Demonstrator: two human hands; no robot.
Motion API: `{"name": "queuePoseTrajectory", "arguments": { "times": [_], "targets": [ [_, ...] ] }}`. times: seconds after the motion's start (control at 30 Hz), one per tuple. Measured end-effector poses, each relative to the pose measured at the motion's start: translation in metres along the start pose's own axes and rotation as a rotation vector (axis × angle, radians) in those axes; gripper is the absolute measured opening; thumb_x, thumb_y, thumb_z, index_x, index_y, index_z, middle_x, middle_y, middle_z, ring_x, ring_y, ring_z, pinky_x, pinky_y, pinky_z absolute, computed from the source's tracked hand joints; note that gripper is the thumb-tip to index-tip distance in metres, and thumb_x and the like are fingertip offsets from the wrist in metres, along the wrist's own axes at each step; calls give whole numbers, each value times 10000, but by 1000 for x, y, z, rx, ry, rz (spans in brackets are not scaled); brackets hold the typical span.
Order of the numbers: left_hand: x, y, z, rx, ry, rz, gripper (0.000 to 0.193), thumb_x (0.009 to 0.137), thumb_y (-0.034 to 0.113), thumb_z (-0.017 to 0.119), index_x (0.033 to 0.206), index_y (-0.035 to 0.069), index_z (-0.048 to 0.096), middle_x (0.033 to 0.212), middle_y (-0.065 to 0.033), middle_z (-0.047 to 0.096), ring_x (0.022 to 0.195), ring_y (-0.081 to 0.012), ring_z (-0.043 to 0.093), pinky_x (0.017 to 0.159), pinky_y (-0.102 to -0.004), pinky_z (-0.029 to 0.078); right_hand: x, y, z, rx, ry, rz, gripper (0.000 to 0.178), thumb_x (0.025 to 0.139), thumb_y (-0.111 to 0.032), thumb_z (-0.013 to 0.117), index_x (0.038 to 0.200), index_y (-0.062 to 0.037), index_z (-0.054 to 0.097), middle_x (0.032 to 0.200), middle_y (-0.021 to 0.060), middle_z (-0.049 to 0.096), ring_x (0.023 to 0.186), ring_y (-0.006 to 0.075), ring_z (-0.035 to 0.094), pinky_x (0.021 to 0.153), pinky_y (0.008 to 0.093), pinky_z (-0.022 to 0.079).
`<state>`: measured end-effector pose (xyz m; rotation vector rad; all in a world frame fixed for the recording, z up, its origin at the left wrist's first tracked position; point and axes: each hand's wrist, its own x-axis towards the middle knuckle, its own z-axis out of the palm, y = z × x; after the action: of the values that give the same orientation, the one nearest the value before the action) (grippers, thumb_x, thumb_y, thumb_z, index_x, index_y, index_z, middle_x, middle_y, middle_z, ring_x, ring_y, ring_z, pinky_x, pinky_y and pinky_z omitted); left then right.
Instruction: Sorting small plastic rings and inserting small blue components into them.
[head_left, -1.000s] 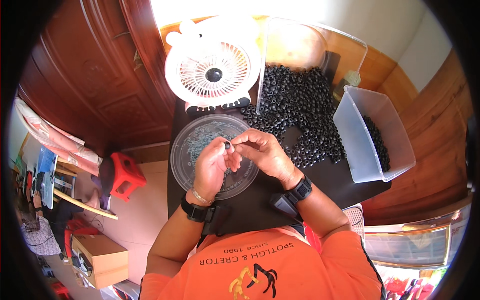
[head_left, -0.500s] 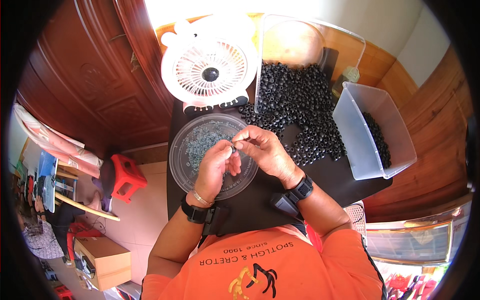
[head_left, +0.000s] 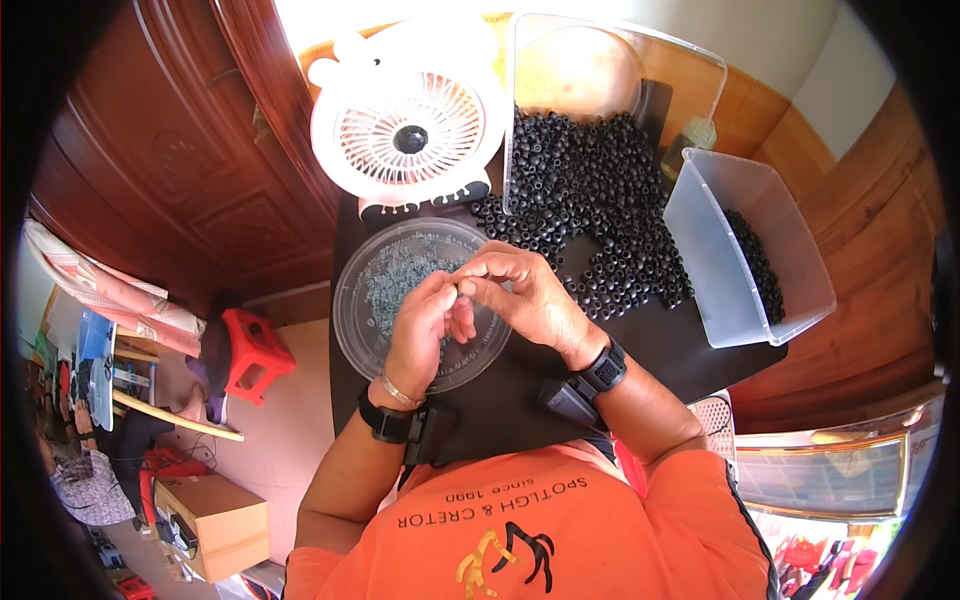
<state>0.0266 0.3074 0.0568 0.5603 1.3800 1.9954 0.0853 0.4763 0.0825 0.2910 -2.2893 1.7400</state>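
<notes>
Over the right part of a round clear plastic dish [head_left: 352,338], my two hands meet fingertip to fingertip. My left hand [head_left: 418,325] has its thumb and forefinger pinched, the other fingers curled. My right hand [head_left: 535,300] pinches at the same spot from the right. Whatever sits between the fingertips is hidden now. Small pale blue-grey pieces [head_left: 395,280] lie scattered in the dish. Beyond my right hand spreads a heap of small black ring-like parts with holes [head_left: 590,180].
A white animal-shaped fan [head_left: 410,140] stands behind the dish. At the right, a translucent bin [head_left: 715,270] lies tipped, black parts inside. A clear-rimmed container [head_left: 512,130] lies around the heap's far part. A red stool [head_left: 258,355] and cardboard box [head_left: 215,525] are on the floor left.
A small dark part showed between my fingertips before; now the fingers cover it. My joined hands have shifted slightly up and left in view, and the whole scene has shifted a little too.
</notes>
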Motion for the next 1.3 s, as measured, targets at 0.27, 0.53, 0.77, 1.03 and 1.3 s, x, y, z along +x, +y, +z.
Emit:
{"name": "queuePoseTrajectory", "arguments": {
  "times": [0.27, 0.53, 0.77, 1.03, 1.3],
  "targets": [
    [3, -3, -4, -140, 59, 68, 262, 983, 275, 431, 966, 39, 545, 766, -51, 584, 659, -148, 578, 609, -253, 440, -2, 2, 15, 245, 26, 117, 219, 933, -72, 646, 1143, -24, 686, 1051, 75, 592, 935, 144, 605, 829, 297, 516],
    [0, -1, -6, -195, 114, 150, 229, 979, 265, 444, 926, 63, 538, 763, -57, 591, 651, -157, 578, 611, -273, 442, -1, -2, -5, -177, -73, 104, 133, 870, -140, 695, 965, -47, 698, 823, 33, 647, 799, 155, 620, 732, 297, 495],
    [0, 1, -8, -207, 234, 145, 210, 956, 256, 466, 918, 65, 542, 762, -63, 594, 648, -166, 576, 605, -277, 439, -11, 6, 20, -668, -218, -79, 127, 757, -144, 714, 821, -75, 630, 821, 88, 631, 858, 306, 620, 763, 424, 505],
    [1, 2, -8, -200, 227, 124, 210, 958, 252, 464, 911, 64, 543, 758, -67, 597, 649, -163, 579, 601, -269, 437, -8, 14, 18, -692, -144, -170, 112, 766, -88, 700, 850, -53, 635, 785, 100, 613, 806, 283, 631, 737, 384, 515],
    [-3, -4, 4, -104, 45, -19, 240, 985, 273, 434, 972, 58, 541, 801, -64, 600, 679, -168, 580, 625, -276, 441, 2, 7, -4, 191, 205, 91, 61, 900, -28, 655, 948, 3, 675, 824, 6, 664, 762, 43, 595, 692, 234, 505]
  ]
}}
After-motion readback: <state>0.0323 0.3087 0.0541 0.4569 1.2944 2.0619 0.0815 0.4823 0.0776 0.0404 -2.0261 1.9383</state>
